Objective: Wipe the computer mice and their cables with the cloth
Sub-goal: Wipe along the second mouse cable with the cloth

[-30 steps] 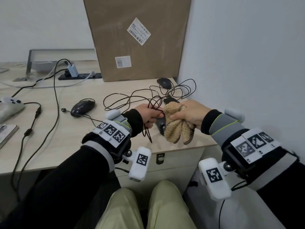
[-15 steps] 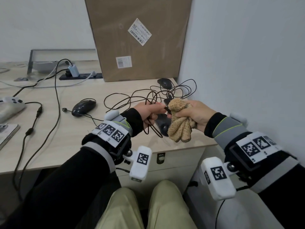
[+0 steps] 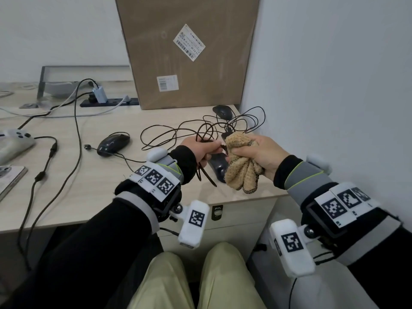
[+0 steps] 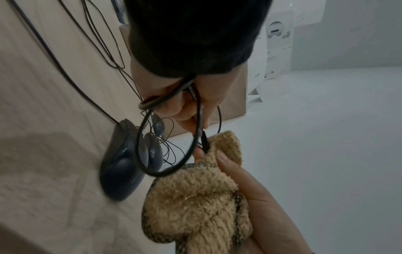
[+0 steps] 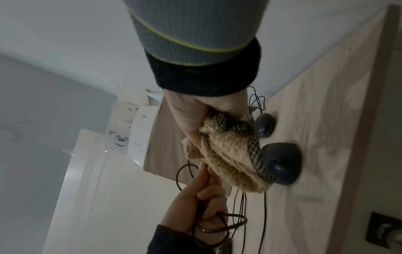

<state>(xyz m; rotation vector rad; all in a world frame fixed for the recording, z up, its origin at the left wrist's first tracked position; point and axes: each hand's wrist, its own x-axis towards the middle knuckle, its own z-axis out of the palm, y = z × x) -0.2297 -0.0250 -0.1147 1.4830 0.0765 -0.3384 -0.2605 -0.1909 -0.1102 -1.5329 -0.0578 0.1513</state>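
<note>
The cable (image 3: 201, 139) is bunched in my left hand (image 3: 199, 148), raised over the table (image 3: 84, 179) at about 1 o'clock from my knees; my fingers curl tight round its loops. In the head view my right hand (image 3: 258, 152) clenches the cloth (image 3: 242, 168) and meets the left hand at the cable. Compared with a second ago, both hands have lifted a little and the cloth has closed in onto the strand, so I judge the wiping stroke along this cable is under way. The mouse (image 3: 217, 167) lies on the table right under my hands; a second mouse (image 3: 113, 143) sits at 9 o'clock of them, a third mouse (image 3: 223, 111) at 12 o'clock near the cardboard box (image 3: 189, 52).

In the left wrist view, my left fingers (image 4: 185, 110) pinch a dark strand that runs straight into the cloth, where my right thumb (image 4: 226, 159) presses the fabric onto it. A loose loop hangs beside the mouse.

In the right wrist view, my right fingers stay clamped on the cloth, which hangs just above the mouse; whether it touches, I cannot tell. The other two mice look untouched, so most of the task remains.
</note>
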